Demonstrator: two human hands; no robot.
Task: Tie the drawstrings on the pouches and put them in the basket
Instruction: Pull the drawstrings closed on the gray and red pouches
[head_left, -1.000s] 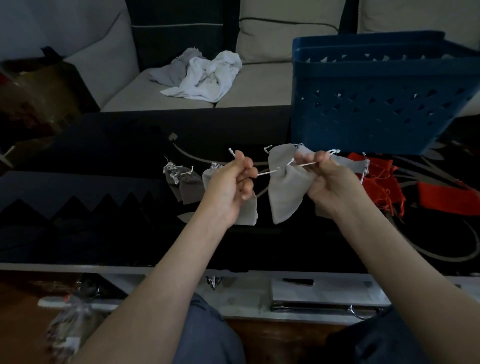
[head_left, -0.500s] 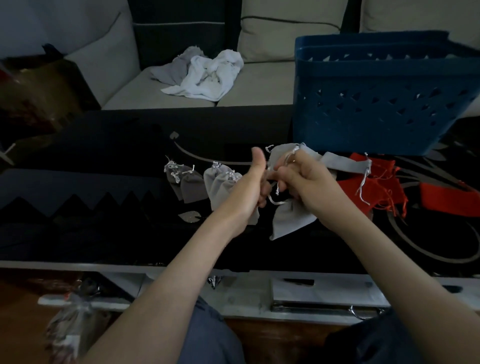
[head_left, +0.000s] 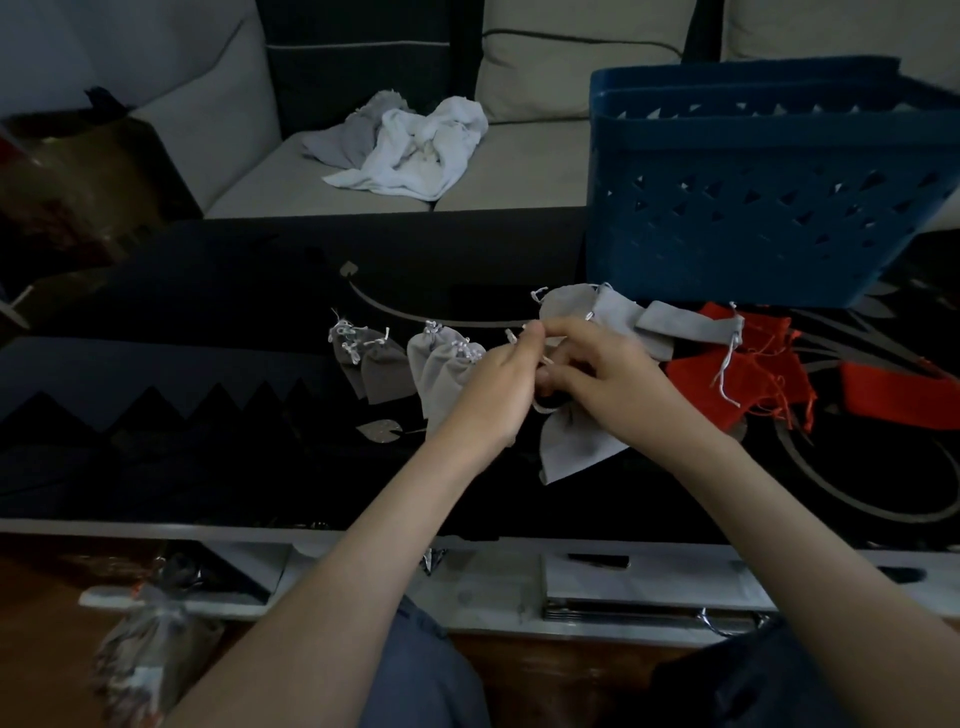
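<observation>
Grey pouch (head_left: 571, 447), mid-tie, held over the tabletop (head_left: 208, 467) in front of the blue basket (head_left: 753, 208). A second ago the two hands stood apart and drew the cords taut, cinching the mouth. They have since closed together, and the pouch hangs lower beneath them. Left hand (head_left: 493, 384): grip narrow, thumb and forefinger pinching one cord, with the white end of the drawstring (head_left: 511, 336) standing up past the fingertips. Right hand (head_left: 597, 374): fingers curled round the gathered neck and, it seems, the other cord, touching the left hand. Judged from this, cinching is done and the knot is being formed; the drop into the basket is not yet due. The pouch is soft pale-grey cloth. Its neck is hidden by the fingers, and it flares to a flat, creased bottom whose corner lies on or just above the tabletop. Left of the hands: tied pouches (head_left: 384, 369), grey, strings knotted. Behind and to the right: untied grey pouches (head_left: 623, 317) and red pouches (head_left: 737, 374), just beside the basket.
</observation>
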